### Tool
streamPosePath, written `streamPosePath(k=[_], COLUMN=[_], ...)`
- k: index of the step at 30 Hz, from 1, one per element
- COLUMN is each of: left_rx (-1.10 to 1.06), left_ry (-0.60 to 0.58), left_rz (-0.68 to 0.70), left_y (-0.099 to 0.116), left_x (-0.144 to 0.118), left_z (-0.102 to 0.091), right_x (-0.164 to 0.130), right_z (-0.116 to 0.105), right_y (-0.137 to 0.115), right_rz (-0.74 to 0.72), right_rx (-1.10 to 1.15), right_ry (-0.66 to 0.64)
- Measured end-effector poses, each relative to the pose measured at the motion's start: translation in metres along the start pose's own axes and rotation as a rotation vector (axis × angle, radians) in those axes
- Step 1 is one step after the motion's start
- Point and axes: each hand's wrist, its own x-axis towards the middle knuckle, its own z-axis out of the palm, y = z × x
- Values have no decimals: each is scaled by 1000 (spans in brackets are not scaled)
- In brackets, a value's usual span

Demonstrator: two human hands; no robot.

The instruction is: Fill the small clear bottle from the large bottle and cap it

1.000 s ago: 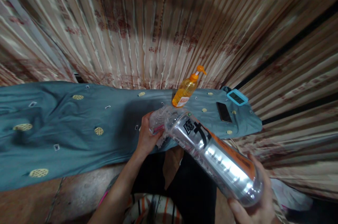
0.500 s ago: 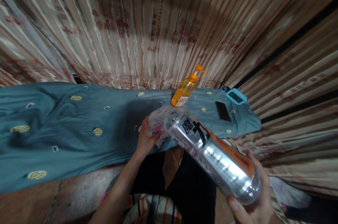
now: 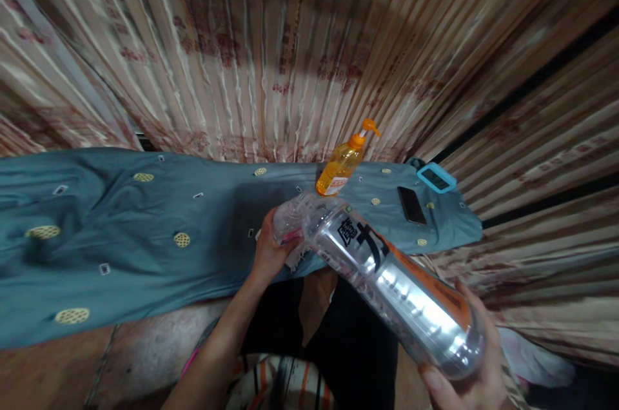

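My right hand [image 3: 476, 358] is wrapped around the base of a large clear plastic bottle [image 3: 396, 281] with a silver and orange label. The bottle lies slanted above my lap, its neck end towards the left and away from me. At that end, my left hand [image 3: 271, 249] grips a clear, ridged plastic piece [image 3: 289, 216] with pink showing through it. Whether this piece is joined to the bottle or only touches it, I cannot tell. Just beyond stands a pump bottle [image 3: 341, 168] of orange-yellow liquid, upright with its orange pump on top.
A blue-green cloth with pineapple prints [image 3: 213, 204] covers the long surface before me. Towards its right end lie a dark phone [image 3: 411, 205] and a light-blue framed digital clock [image 3: 436, 177]. A pleated curtain [image 3: 271, 62] hangs close behind.
The view has shifted slightly, so the scene sits a little further right. Both hands keep their holds, and the large bottle stays at about the same slant.
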Motion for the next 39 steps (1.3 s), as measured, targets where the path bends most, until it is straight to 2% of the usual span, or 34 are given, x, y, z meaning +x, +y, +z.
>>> streamPosePath(k=[2,6,9,13,15,19,32,39], left_rx=[-1,23,22,7,19,8,-20,-5], left_ry=[1,-2,-16,-19,-19,-24,-13,-35], left_rz=[-1,3,-22,-34,-34,-25,-24,-42], left_y=[2,6,9,10,9,9,9,10], left_x=[1,0,0,0,0,0,-1,0], left_z=[0,0,-1,-1,-1,-1,1,-1], right_x=[-1,-3,-3,0,2,5,4,0], right_z=[-2,0,4,11,12,11,5,-5], right_y=[4,2,-6,-22,-29,-35,-24,-3], right_rz=[-26,60,118,275,291,274,196,91], right_rx=[-16,12,34,114,126,111,47,29], right_ry=[-19,30,43,127,128,102,94,4])
